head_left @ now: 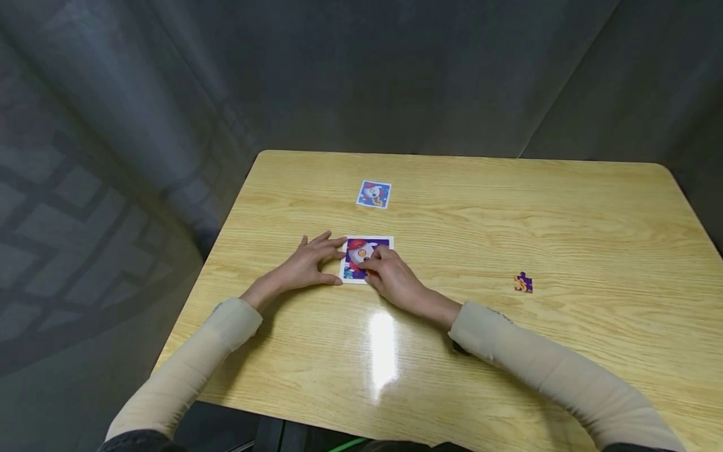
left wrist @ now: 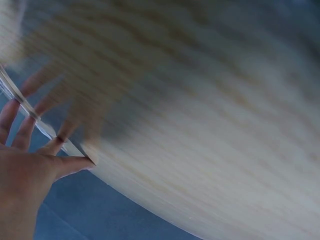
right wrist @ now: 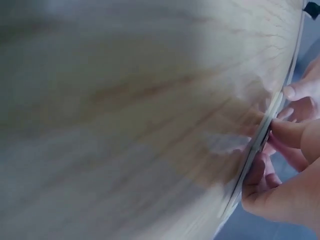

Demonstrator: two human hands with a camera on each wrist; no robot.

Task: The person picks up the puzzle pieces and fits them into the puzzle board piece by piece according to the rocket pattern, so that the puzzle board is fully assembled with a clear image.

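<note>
A small jigsaw puzzle with a white border, a purple background and a red-and-white figure lies flat on the table. My left hand is at its left edge with fingers spread, the fingertips and thumb touching the border. Over the puzzle's lower right part, my right hand pinches a puzzle piece between thumb and fingers. The piece shows only as a thin dark edge in the right wrist view; its picture is hidden. The left wrist view shows the left thumb and fingers along the table surface.
Beyond the puzzle lies a square picture card with a similar figure. One loose purple-and-orange puzzle piece lies to the right, past the right hand. The wooden table has grey curtains behind it and at its left.
</note>
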